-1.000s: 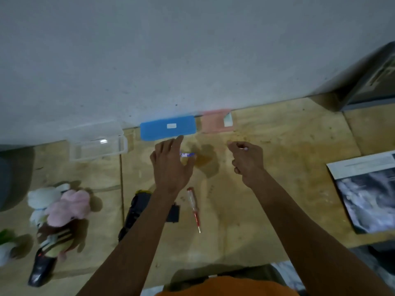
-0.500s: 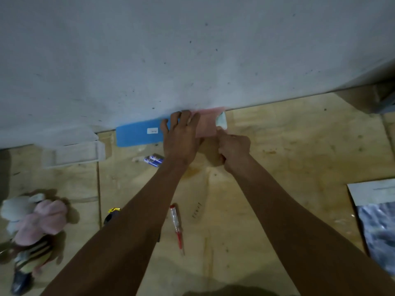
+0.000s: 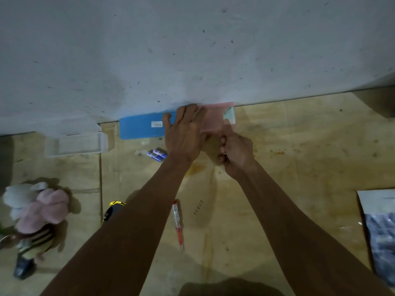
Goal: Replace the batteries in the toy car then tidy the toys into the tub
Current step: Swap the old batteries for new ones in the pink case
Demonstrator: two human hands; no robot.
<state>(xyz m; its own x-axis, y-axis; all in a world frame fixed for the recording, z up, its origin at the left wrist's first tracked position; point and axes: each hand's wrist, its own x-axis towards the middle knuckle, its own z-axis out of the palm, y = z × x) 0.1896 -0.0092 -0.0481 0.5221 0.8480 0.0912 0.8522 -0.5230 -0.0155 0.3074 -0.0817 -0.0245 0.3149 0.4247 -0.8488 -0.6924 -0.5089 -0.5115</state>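
Toy car [image 3: 112, 211] lies mostly hidden under left forearm, two batteries [image 3: 157, 154] beside left hand [image 3: 184, 133], which presses flat on pink case [image 3: 215, 118] at wall, right hand [image 3: 236, 154] curled, index prying its edge; battery-fetch step, next lift lid.

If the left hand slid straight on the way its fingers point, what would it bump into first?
The left hand already lies on the pink case, fingers pointing at the wall. Going straight on, it would probably meet the wall right behind the case; the exact gap is hard to judge.
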